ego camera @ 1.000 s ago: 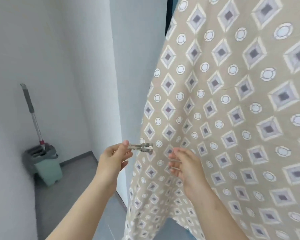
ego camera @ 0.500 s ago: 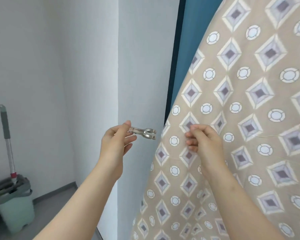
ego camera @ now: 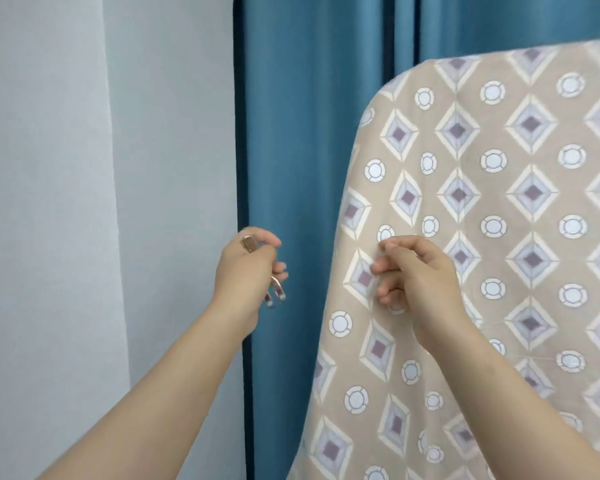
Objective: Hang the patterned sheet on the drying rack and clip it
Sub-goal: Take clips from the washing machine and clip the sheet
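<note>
Both arms are up in front of the camera. The left hand [ego camera: 245, 271] has the metal clip [ego camera: 276, 294] in its grasp. The fingers are curled round it, with thumb and forefinger closed on its upper end. The clip runs down through the hand at a slant, and its two prongs poke out below the little finger. Whether those prongs are sprung apart or closed is hard to call, since there's blur on them. That hand sits in front of the blue curtain [ego camera: 291, 133], just right of the curtain's dark edge and clear of the cloth, with a gap between the two hands.

Over to the right hand [ego camera: 426, 275]: thumb and forefinger are pinched together on a small fold of the patterned sheet [ego camera: 499, 202], close to the sheet's left border. The other fingers are curled in underneath, against the fabric.

And the sheet itself is up and hanging, beige with grey-purple diamonds and white rings. It is draped over a rounded top line at upper right and falls away out of the bottom of the view. Whatever carries it is hidden under the cloth. A pale wall [ego camera: 84, 168] fills the left side.
</note>
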